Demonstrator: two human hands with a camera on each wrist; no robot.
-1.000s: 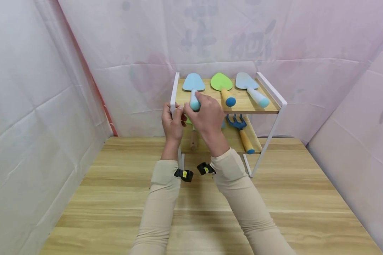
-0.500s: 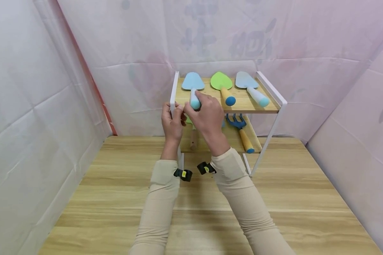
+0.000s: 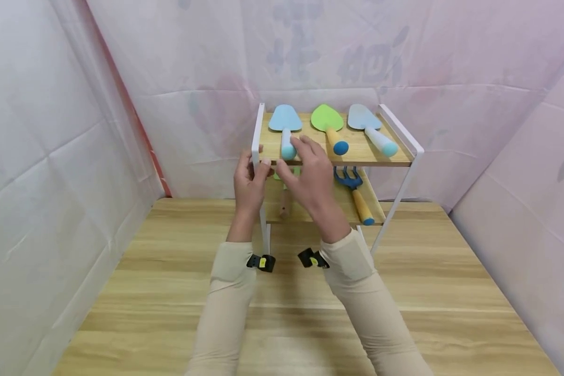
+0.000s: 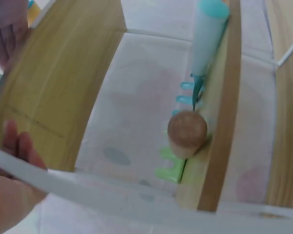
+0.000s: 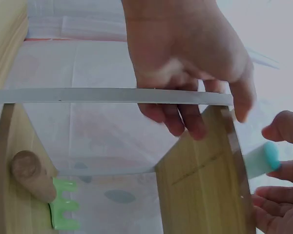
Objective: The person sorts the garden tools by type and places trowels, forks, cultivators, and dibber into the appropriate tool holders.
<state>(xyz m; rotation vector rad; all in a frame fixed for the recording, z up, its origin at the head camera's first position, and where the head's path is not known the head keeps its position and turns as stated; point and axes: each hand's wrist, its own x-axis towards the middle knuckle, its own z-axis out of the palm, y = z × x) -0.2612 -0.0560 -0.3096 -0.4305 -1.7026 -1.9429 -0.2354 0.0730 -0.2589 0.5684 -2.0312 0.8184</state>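
Observation:
A light-blue trowel (image 3: 285, 119) lies on the top shelf of a two-tier rack, its white handle with a teal end pointing at me. My right hand (image 3: 312, 180) is beside that handle with thumb and fingers spread; in the right wrist view a gap shows around the teal handle end (image 5: 269, 157). At the rack's left front corner is my left hand (image 3: 249, 185), its fingers reaching behind the white post (image 5: 102, 95) and its thumb apart from them. A green trowel (image 3: 327, 119) and a grey-blue trowel (image 3: 364, 118) lie to the right.
On the lower shelf lie a green rake (image 4: 171, 165) with a brown handle, a teal rake (image 4: 209, 39) and a dark-blue rake (image 3: 349, 180) with a yellow handle. The rack stands on a wooden table (image 3: 169, 292), with pale sheets (image 3: 192, 57) hanging behind and beside it.
My right hand has let go of the light-blue trowel's handle and drawn slightly back to the right. My left hand has shifted a little to the left and its hold has loosened.

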